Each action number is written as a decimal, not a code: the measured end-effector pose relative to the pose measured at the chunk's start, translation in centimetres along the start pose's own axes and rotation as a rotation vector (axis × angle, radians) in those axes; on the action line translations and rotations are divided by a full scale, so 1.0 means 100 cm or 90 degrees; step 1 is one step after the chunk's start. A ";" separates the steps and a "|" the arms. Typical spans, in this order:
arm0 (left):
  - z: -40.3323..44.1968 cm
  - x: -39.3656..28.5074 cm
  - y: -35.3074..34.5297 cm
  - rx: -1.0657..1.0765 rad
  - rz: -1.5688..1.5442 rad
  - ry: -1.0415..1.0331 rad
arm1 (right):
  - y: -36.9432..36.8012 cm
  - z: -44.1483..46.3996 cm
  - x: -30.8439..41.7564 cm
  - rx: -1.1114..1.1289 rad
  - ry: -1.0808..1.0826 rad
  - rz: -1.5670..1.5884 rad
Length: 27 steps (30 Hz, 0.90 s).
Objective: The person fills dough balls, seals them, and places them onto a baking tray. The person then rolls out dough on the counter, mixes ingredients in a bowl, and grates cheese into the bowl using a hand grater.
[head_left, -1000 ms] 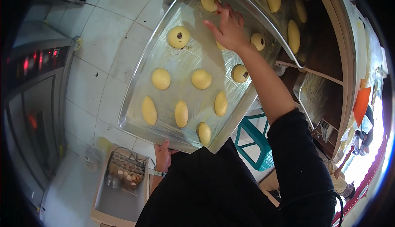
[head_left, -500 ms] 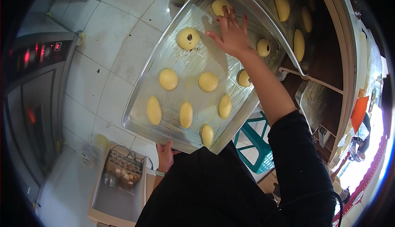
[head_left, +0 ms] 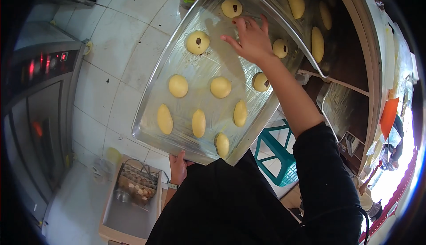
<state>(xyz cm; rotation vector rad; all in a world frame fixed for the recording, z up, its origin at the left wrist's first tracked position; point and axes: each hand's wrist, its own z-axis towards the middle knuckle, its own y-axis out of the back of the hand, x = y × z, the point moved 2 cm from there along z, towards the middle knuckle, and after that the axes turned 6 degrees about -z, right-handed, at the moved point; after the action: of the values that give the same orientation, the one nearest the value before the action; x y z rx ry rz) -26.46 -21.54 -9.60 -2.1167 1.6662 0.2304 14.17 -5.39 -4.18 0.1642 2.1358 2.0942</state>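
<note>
A metal tray (head_left: 146, 125) holds several round and oval yellow dough pieces. My left hand (head_left: 179, 167) grips the tray's near edge, its thumb on the rim and a watch at the wrist. Over the far part of the tray is my right hand (head_left: 253, 38), fingers apart and slightly bent. Its fingertips are just below a round dough piece (head_left: 231, 8) with a dark topping in its middle. Another topped round piece (head_left: 197, 42) lies to the left, and a third (head_left: 280, 48) is right of the hand. Two plain round pieces (head_left: 220, 87) sit mid-tray, oval ones (head_left: 199, 123) nearer me.
A second tray with oval dough (head_left: 317, 44) stands in the wooden rack (head_left: 361, 45) at right. An oven (head_left: 40, 67) is at left. Below are a teal stool (head_left: 277, 156) and a box (head_left: 106, 218) with egg trays. Persons appear at far right.
My right hand has drawn back slightly from the far round dough piece, which now shows a dark topping in its middle. My left hand still holds the tray.
</note>
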 end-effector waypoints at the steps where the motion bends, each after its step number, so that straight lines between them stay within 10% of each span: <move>1: 0.003 -0.001 -0.001 0.006 0.020 0.009 | 0.009 -0.010 0.001 -0.003 -0.052 0.120; 3: 0.010 -0.006 -0.010 0.014 0.049 0.013 | 0.021 -0.032 0.001 -0.014 -0.109 0.244; 8: 0.040 -0.017 -0.069 0.120 0.073 -0.065 | 0.059 -0.112 -0.009 0.018 -0.469 1.637; 15: 0.113 -0.041 -0.198 0.252 0.194 -0.083 | 0.070 -0.230 -0.039 -0.278 -0.563 1.718; 27: 0.128 -0.091 -0.322 0.281 0.191 -0.098 | 0.141 -0.420 0.018 -0.446 -0.848 1.192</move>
<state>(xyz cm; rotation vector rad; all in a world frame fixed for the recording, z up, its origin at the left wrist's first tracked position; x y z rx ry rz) 3.67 -2.06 -10.01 -1.4917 1.7470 0.0996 4.54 -46.03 10.56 2.9420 -0.0331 1.5760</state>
